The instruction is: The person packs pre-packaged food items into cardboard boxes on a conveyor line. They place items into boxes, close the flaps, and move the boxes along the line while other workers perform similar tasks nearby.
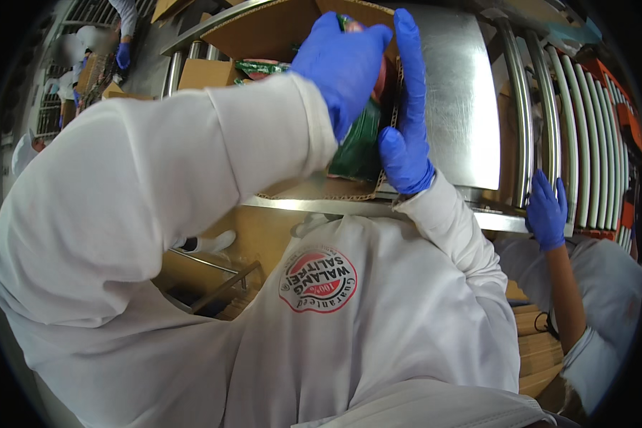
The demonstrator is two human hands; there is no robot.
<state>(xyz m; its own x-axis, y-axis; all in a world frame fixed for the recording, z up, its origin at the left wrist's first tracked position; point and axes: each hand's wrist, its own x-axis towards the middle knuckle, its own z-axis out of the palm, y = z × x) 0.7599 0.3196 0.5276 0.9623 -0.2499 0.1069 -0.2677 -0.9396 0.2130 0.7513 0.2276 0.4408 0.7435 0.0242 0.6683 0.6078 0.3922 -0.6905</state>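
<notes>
A corrugated cardboard box (267,35) stands before me, with green and red plastic packets (356,147) inside. My left hand (342,69), in a blue glove, reaches over the box with fingers curled on a green and pink plastic packet (351,24); the hand hides much of it. Along the box's right wall lies my right hand (409,112), also blue-gloved, its fingers stretched out and its thumb apart at the wall. It holds nothing. More packets (262,68) show left of my left hand, partly covered by my sleeve.
Right of the box are a steel plate (455,101) and conveyor rollers (545,107). A co-worker's gloved hand (547,214) rests at the conveyor's edge rail. A smaller cardboard piece (206,74) is at the left. Other people work at the upper left.
</notes>
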